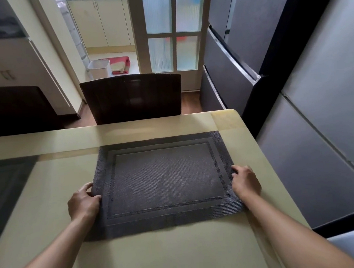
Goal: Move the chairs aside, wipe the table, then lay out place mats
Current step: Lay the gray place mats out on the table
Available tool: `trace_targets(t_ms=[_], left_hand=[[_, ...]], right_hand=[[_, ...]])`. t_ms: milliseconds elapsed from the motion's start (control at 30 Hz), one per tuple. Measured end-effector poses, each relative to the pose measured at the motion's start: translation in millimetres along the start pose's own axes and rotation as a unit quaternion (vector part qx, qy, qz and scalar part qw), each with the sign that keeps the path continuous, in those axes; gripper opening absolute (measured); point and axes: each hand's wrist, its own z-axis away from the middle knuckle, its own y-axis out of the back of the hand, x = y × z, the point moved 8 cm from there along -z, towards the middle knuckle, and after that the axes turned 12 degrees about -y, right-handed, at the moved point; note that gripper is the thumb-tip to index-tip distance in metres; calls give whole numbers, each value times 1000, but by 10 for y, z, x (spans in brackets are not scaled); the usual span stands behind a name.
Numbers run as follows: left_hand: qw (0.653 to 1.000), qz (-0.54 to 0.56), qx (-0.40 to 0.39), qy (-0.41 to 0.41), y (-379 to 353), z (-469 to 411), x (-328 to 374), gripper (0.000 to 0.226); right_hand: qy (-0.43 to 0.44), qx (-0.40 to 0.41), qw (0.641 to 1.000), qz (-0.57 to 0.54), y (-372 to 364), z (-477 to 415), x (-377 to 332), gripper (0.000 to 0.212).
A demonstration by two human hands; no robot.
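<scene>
Head view: dark grey woven rectangular place mat (pixel 163 182) with concentric border bands lies flat on the pale beige glossy table (pixel 162 258), toward the table's far right corner, long side parallel to the far table edge. Mat's near edge sits well in from the near table edge; its right short edge is close to the table's right edge.

Left hand (pixel 83 202) is at the mat's left short edge, fingers curled, thumb on top of the mat, pinching that edge. Right hand (pixel 246 181) is at the mat's right short edge, fingers curled over it and gripping it; whether the fingertips go under the mat can't be told from this angle. Both bare forearms reach in from the near side of the mat.

Beyond the mat, past the table's far edge, a dark brown wooden chair back (pixel 132 97) stands just behind the table, roughly centred on the mat. A second dark chair back (pixel 11 109) is left of the mat, also behind the far edge. A dark reflection patch shows on the table surface left of the mat.

Right of the mat, off the table, grey panelled refrigerator (pixel 239 48). Far beyond the mat, a cream glass-paned door (pixel 172 26), a white bin (pixel 99 69) and a red cloth (pixel 119 64) on the floor.
</scene>
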Motion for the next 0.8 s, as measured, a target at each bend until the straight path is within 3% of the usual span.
trace_targets(t_ms=[167,233,400,533,800], left_hand=[[992,-110,-45,-50,-5,15,69,54],[992,-92,-56,-58,24,83,102,51],[993,-9,-87,-84,328,627,134,41],[992,33,-113,-51,634,1382,-130,32],[982,40,-174,56,906,2858,-1208,25]], right_hand=[[38,9,997,72,14,136,-56,36],[55,24,993,105,63,215,-52,36],[62,-3,996,69,300,652,204,45],[45,-45,996,59,534,1308,793,40],[-89,-138,984,71,613,2639,2404,34]])
